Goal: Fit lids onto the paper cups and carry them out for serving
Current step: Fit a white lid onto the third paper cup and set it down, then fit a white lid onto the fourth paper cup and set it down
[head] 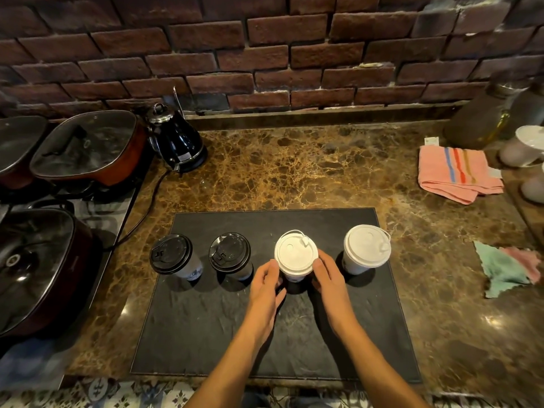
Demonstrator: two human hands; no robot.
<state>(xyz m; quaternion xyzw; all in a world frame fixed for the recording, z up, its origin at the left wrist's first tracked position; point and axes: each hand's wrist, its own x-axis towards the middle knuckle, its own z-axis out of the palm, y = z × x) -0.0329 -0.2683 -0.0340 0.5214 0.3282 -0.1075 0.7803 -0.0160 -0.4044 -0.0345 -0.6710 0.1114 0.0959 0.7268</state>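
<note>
Several lidded paper cups stand in a row on a black mat. Two at the left wear black lids. Two at the right wear white lids, the third cup and the fourth cup. My left hand touches the left side of the third cup, thumb at the lid's rim. My right hand presses against its right side. Both hands cradle that cup, which rests on the mat.
A black kettle stands at the back left, its cord trailing to the left of the mat. Lidded pots sit on the stove to the left. A pink striped towel, a green-pink cloth and white crockery lie right. A brick wall backs the counter.
</note>
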